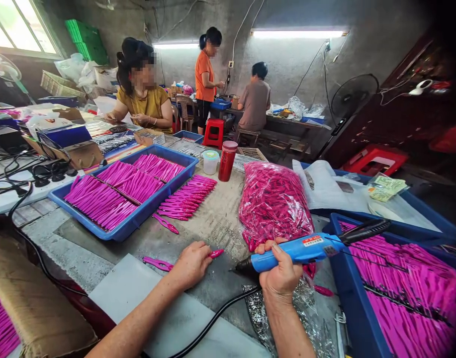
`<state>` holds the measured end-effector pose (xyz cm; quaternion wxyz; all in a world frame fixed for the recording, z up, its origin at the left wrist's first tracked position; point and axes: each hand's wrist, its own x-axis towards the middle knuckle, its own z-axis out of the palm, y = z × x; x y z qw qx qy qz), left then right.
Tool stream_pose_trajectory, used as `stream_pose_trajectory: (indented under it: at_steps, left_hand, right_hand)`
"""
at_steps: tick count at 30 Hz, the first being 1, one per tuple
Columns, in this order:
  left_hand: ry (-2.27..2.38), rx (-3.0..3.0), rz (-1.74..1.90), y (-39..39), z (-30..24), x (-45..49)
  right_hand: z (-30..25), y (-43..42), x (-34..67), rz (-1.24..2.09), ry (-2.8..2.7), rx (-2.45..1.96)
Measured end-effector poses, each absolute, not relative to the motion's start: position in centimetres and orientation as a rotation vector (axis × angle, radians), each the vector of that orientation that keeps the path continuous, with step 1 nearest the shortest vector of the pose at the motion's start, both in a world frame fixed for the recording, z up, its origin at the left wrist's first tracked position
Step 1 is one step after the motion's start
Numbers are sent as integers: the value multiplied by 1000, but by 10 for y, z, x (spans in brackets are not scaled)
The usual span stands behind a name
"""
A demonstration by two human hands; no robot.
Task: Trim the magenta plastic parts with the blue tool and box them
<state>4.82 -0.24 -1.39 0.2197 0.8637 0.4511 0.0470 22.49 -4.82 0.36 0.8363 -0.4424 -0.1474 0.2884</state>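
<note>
My right hand (280, 271) is wrapped round a blue electric screwdriver (306, 249), its dark tip pointing left and down at the worktable (213, 219). My left hand (192, 263) is closed on a small pink plastic piece (216, 253) that sticks out toward the tip. Another pink piece (156, 263) lies just left of that hand. A black cord (213, 320) runs between my forearms.
A clear bag of pink parts (274, 204) sits behind the tool. Blue trays of magenta parts stand at left (127, 231) and right (347, 298). A row of pink pieces (186, 199), a red cup (227, 160) and a clear tub (210, 161) lie beyond. Three people work further back.
</note>
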Motion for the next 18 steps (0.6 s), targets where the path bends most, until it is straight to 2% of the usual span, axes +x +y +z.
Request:
stream_pose_trajectory:
  at_steps: [6, 18]
  left_hand:
    - [1199, 2418, 208, -3, -19, 45]
    - [1272, 2431, -81, 0, -7, 56]
  right_hand:
    - [1, -47, 226, 618, -292, -932]
    - [-1, -45, 227, 631, -255, -912]
